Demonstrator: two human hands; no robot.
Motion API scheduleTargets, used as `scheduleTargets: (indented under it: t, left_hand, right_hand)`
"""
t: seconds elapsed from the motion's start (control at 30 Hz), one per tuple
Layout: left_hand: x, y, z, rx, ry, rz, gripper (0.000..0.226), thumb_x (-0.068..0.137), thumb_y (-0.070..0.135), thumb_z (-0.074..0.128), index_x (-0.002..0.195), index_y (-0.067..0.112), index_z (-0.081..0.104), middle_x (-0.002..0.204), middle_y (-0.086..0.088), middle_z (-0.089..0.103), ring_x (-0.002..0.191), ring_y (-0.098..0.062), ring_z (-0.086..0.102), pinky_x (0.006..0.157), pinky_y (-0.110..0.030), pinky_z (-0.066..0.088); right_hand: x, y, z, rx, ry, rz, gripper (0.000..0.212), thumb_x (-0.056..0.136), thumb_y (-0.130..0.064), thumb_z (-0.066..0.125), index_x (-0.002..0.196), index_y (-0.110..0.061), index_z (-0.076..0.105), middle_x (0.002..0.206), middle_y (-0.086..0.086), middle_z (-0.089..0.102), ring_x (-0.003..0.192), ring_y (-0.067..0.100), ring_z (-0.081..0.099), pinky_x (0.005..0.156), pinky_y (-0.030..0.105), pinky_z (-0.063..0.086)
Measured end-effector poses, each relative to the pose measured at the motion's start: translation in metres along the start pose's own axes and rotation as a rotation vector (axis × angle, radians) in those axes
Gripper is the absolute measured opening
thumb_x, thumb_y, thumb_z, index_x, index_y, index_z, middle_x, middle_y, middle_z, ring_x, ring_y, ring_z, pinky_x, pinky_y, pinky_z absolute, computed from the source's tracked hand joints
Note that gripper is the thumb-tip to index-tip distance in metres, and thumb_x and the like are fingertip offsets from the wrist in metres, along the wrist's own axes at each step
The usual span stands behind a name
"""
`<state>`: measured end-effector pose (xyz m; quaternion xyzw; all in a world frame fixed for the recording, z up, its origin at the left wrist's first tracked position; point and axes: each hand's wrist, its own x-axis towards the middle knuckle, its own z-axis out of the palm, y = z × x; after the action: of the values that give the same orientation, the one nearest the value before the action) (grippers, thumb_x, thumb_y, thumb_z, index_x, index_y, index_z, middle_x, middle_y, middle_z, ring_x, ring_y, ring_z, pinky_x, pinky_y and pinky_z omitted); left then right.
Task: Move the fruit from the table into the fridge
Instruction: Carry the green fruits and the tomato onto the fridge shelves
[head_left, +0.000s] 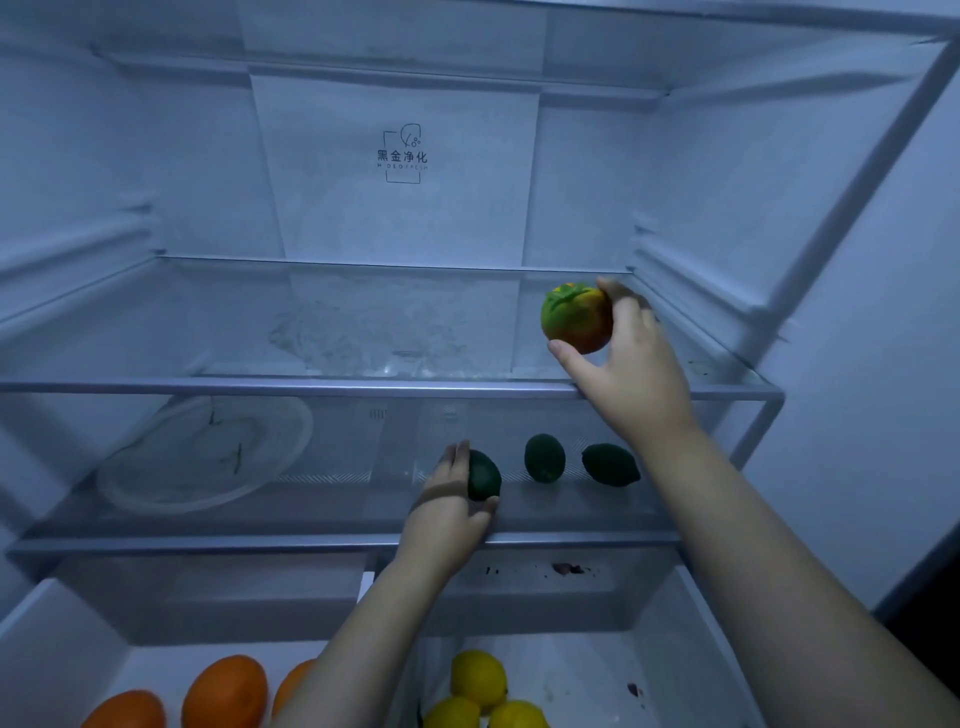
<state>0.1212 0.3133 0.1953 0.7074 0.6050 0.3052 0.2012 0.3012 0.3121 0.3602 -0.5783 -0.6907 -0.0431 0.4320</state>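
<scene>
I look into an open fridge. My right hand (631, 358) grips a green-and-orange round fruit (574, 317) just above the right end of the upper glass shelf (291, 387). My left hand (452, 499) reaches onto the lower glass shelf (260, 543) and holds a dark green lime (483, 475) between fingers and thumb. Two more dark green limes (544, 458) (610, 464) lie on that shelf to its right.
A clear plastic plate (202, 457) lies on the left of the lower shelf. Below, the left drawer holds oranges (224, 691) and the right drawer holds lemons (478, 680). The fridge's right wall (852, 312) stands close to my right arm.
</scene>
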Motion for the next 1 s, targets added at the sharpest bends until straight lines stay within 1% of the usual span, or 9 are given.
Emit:
scheduleTargets:
  t: [0.13,0.3,0.4,0.5,0.6,0.73,0.83,0.93,1.0]
  left_hand:
    - [-0.005,-0.001,-0.001,0.008,-0.008,-0.010,0.080,0.091,0.037,0.055,0.151,0.021,0.004,0.159,0.001,0.003,0.145,-0.014,0.006,0.114,-0.026,0.012]
    - [-0.017,0.002,-0.006,0.068,0.034,-0.009,0.080,0.091,0.040,0.054,0.151,0.022,0.003,0.159,0.001,0.002,0.145,-0.014,0.000,0.117,-0.034,0.014]
    - [-0.033,0.008,-0.014,0.128,0.080,0.021,0.077,0.093,0.046,0.049,0.150,0.022,0.003,0.159,0.001,0.004,0.145,-0.014,0.000,0.116,-0.035,0.013]
    - [-0.060,0.014,-0.025,0.130,0.114,0.048,0.074,0.094,0.050,0.042,0.150,0.026,0.000,0.157,0.010,-0.004,0.142,-0.006,-0.008,0.115,-0.030,0.006]
    - [-0.092,0.012,-0.036,0.183,0.130,0.037,0.071,0.095,0.052,0.038,0.148,0.032,-0.004,0.151,0.019,-0.014,0.138,0.001,-0.016,0.115,-0.027,0.000]
    - [-0.133,-0.003,-0.042,0.252,0.161,0.004,0.068,0.096,0.053,0.033,0.147,0.034,-0.007,0.151,0.020,-0.016,0.139,0.002,-0.019,0.115,-0.024,-0.001]
    - [-0.159,-0.018,-0.042,0.319,0.166,-0.015,0.065,0.092,0.059,0.022,0.142,0.036,-0.011,0.152,0.018,-0.014,0.141,-0.002,-0.017,0.114,-0.023,-0.002]
    - [-0.180,-0.029,-0.043,0.342,0.158,-0.034,0.067,0.085,0.063,0.013,0.142,0.036,-0.010,0.150,0.018,-0.015,0.141,-0.003,-0.015,0.108,-0.015,-0.014]
    - [-0.190,-0.035,-0.043,0.340,0.146,-0.037,0.070,0.084,0.062,0.012,0.145,0.032,-0.006,0.148,0.018,-0.014,0.139,-0.002,-0.015,0.106,-0.014,-0.016]
  right_hand:
    - [-0.002,0.000,-0.001,-0.016,-0.004,-0.007,0.069,0.084,-0.046,0.062,0.139,-0.017,0.033,0.131,0.004,0.045,0.121,0.021,0.042,0.088,0.034,0.042]
    - [-0.013,-0.004,-0.008,0.077,0.075,-0.036,0.064,0.087,-0.039,0.061,0.140,-0.014,0.034,0.139,0.004,0.039,0.131,0.017,0.033,0.099,0.019,0.027]
    - [-0.035,-0.014,-0.017,0.135,0.201,-0.123,0.059,0.089,-0.028,0.062,0.140,-0.012,0.036,0.142,0.006,0.038,0.134,0.016,0.030,0.107,0.013,0.020]
    - [-0.069,-0.022,-0.020,0.200,0.287,-0.252,0.051,0.090,-0.016,0.061,0.135,-0.002,0.042,0.137,0.013,0.044,0.132,0.020,0.037,0.112,0.026,0.027]
    - [-0.106,-0.023,-0.008,0.265,0.199,-0.270,0.049,0.090,-0.017,0.057,0.134,-0.001,0.044,0.135,0.012,0.046,0.130,0.019,0.040,0.110,0.030,0.030]
    - [-0.153,-0.022,0.020,0.307,-0.021,-0.188,0.050,0.090,-0.025,0.054,0.136,-0.010,0.042,0.137,0.004,0.044,0.132,0.013,0.036,0.111,0.021,0.025]
    - [-0.182,-0.023,0.038,0.308,-0.163,-0.135,0.051,0.090,-0.029,0.053,0.137,-0.015,0.041,0.137,-0.001,0.042,0.131,0.006,0.033,0.109,0.012,0.019]
    - [-0.208,-0.025,0.052,0.297,-0.251,-0.115,0.049,0.092,-0.026,0.056,0.137,-0.017,0.040,0.138,-0.002,0.042,0.129,0.003,0.031,0.108,0.010,0.017]
    - [-0.223,-0.028,0.059,0.284,-0.286,-0.106,0.049,0.092,-0.027,0.054,0.137,-0.017,0.039,0.138,-0.002,0.042,0.130,0.005,0.032,0.109,0.012,0.019]
